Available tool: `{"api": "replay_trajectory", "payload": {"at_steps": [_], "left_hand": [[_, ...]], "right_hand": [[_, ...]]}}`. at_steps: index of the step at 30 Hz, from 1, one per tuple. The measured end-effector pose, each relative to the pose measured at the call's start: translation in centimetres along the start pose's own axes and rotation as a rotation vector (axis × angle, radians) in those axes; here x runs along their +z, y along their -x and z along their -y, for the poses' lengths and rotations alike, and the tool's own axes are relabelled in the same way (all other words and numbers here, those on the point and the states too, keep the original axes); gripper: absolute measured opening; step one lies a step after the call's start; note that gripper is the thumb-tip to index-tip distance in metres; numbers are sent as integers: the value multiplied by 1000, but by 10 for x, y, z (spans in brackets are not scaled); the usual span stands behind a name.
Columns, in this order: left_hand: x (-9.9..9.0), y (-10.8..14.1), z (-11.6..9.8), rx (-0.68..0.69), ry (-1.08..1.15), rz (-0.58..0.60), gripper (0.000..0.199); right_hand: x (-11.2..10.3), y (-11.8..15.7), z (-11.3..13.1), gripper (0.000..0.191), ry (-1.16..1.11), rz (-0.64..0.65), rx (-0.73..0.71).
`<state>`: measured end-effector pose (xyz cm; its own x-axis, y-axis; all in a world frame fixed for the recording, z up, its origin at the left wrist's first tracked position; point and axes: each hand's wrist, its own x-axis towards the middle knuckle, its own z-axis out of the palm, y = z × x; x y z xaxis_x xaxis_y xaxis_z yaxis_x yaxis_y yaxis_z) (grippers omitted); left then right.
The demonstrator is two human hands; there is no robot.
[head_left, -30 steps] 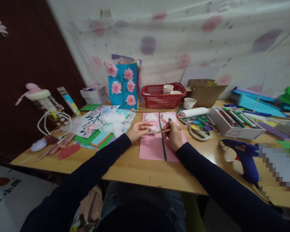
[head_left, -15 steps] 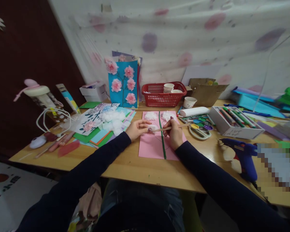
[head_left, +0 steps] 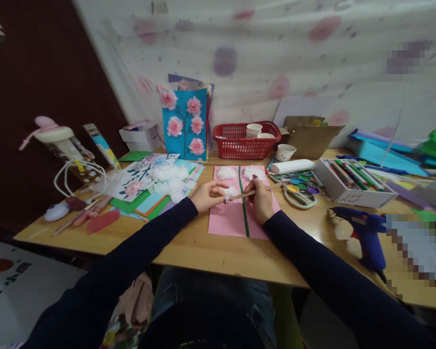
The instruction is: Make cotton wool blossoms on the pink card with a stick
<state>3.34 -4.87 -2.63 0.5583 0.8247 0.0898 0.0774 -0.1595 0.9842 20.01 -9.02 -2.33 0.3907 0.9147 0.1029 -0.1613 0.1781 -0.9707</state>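
A pink sheet of paper (head_left: 221, 224) lies on the table with a dark green strip (head_left: 245, 218) running down its middle. Two white cotton tufts, a left one (head_left: 226, 172) and a right one (head_left: 250, 172), sit near its top edge. My left hand (head_left: 208, 196) pinches a smaller cotton tuft (head_left: 230, 192) over the paper's left half, its thumb and fingers curled around it. In my right hand (head_left: 261, 201) is a thin wooden stick (head_left: 256, 192), held like a pen. The stick's left end meets the tuft at my left fingertips.
Left of the paper lie loose cotton (head_left: 170, 179) and coloured sheets (head_left: 148, 206). A red basket (head_left: 247, 150) and a blue flower picture (head_left: 185, 126) stand behind. On the right are scissors (head_left: 300, 199), a box of pens (head_left: 356, 186) and a blue glue gun (head_left: 366, 232).
The stick's left end has dipped slightly and its right end has risen, while my left fingertips have shifted a little lower. Both hands stay over the pink paper.
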Motion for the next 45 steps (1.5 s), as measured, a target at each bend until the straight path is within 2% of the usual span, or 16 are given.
{"api": "replay_trajectory", "payload": {"at_steps": [12, 16, 21, 27, 33, 38, 45], "left_hand": [[2, 1, -5, 3, 98, 54, 31], [0, 0, -2, 14, 52, 20, 35], [-7, -3, 1, 42, -4, -102, 36], [-11, -6, 0, 98, -114, -213, 37], [-12, -6, 1, 152, -146, -211, 42], [-15, -7, 3, 141, -148, -212, 46], [-19, -9, 7, 85, -203, -227, 52]], "right_hand": [[-1, -2, -2, 41, 3, -9, -32], [-1, -2, 0, 41, -23, -24, -46], [-4, -5, -2, 42, 45, -64, -130], [-5, -2, -9, 42, 258, 50, -210], [3, 3, -6, 48, 300, 161, -215], [6, 1, -12, 49, 293, 251, -223], [5, -2, -15, 46, 334, 238, -235]]}}
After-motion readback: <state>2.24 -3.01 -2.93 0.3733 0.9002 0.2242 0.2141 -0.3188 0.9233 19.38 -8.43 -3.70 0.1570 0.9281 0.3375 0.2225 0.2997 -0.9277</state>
